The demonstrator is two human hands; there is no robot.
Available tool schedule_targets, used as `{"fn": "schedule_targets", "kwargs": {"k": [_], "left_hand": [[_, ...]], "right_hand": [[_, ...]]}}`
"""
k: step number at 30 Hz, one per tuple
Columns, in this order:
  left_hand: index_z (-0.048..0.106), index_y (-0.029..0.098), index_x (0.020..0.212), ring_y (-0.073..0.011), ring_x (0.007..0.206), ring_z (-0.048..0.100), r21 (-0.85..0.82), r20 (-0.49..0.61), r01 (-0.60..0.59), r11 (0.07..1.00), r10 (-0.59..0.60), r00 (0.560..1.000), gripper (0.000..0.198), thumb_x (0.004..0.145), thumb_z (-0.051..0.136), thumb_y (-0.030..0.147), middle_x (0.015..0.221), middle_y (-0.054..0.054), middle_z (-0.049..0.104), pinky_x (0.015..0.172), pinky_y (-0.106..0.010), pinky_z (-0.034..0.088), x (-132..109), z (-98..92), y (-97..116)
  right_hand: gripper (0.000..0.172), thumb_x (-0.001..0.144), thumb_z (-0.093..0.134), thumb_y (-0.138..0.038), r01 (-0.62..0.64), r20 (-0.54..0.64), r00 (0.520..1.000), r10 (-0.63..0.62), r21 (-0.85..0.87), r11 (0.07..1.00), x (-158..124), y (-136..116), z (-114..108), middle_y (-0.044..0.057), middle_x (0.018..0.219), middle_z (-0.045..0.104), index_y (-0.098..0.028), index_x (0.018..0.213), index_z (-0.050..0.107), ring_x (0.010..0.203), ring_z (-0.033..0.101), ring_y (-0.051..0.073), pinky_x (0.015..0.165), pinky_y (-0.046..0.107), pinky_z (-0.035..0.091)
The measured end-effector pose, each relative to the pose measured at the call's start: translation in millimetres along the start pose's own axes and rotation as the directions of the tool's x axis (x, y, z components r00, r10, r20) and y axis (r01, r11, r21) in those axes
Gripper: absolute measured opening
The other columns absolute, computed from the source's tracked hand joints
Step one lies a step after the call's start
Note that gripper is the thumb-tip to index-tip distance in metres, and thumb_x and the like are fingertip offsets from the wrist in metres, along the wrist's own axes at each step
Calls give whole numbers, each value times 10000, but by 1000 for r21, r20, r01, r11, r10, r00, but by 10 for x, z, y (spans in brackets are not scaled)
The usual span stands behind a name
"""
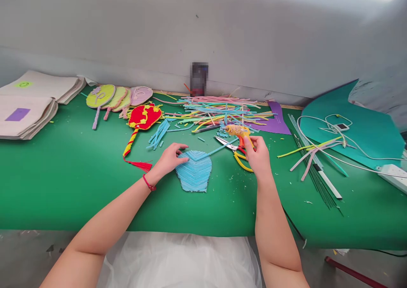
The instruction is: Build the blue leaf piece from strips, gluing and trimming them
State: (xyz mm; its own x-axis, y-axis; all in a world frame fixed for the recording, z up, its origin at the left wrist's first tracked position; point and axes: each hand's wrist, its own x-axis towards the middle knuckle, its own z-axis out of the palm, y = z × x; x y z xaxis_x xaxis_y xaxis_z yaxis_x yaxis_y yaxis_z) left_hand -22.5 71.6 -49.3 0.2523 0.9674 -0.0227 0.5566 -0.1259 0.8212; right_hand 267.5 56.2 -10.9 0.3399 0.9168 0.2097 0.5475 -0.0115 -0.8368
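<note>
In front of me on the table lies a blue fan-shaped panel [194,173] covered with rows of pipe cleaners in a V pattern. My left hand [171,157] grips its upper left edge, thumb on the surface. One blue pipe cleaner [221,147] reaches from the panel's top up to the right. My right hand [258,154] is closed around a yellow-orange glue gun [238,130], its nozzle pointing left above the table. Below the glue gun lie scissors [242,160] with red and yellow handles, partly hidden by the right hand.
Behind is a pile of coloured pipe cleaners [219,112], with cut blue pieces [159,134] nearby. A red fan [144,117] and several pastel fans [101,96] lie left, beside paper stacks [28,110]. Right are a teal sheet [359,127], a white cable [365,157] and thin wires [318,186].
</note>
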Motion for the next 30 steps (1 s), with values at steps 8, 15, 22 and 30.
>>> {"fn": "schedule_targets", "kwargs": {"k": [8, 15, 22, 30], "left_hand": [[648, 189, 930, -154, 793, 590, 23, -35, -41, 999, 41, 999, 206, 735, 604, 241, 970, -40, 562, 738, -305, 497, 8, -28, -19], [644, 189, 838, -147, 747, 578, 57, -48, -70, 996, 72, 996, 115, 739, 592, 218, 897, -27, 567, 706, -295, 475, 0, 2, 7], [650, 190, 769, -146, 738, 580, 12, 22, -79, 997, 79, 997, 87, 720, 611, 250, 879, -27, 584, 705, -288, 473, 77, -37, -68], [646, 189, 720, -149, 750, 562, 20, 49, -111, 994, 110, 993, 111, 729, 602, 291, 904, -38, 584, 704, -293, 463, 89, -59, -60]], "right_hand": [[631, 604, 640, -669, -4, 211, 976, 44, -187, 982, -203, -237, 118, 38, 951, 627, -220, 1030, 518, 794, 553, 196, 632, 279, 400], [601, 643, 595, -671, 17, 216, 976, 40, -257, 966, -210, -255, 136, 52, 967, 637, -221, 1034, 512, 823, 570, 218, 628, 281, 392], [575, 656, 612, -627, 18, 197, 980, 36, -263, 965, -193, -210, 143, 48, 1010, 633, -227, 1054, 502, 861, 573, 219, 664, 290, 403], [597, 655, 592, -635, 42, 189, 982, 8, -256, 966, -179, -171, 159, 65, 1018, 633, -215, 1071, 515, 859, 582, 223, 665, 300, 420]]}}
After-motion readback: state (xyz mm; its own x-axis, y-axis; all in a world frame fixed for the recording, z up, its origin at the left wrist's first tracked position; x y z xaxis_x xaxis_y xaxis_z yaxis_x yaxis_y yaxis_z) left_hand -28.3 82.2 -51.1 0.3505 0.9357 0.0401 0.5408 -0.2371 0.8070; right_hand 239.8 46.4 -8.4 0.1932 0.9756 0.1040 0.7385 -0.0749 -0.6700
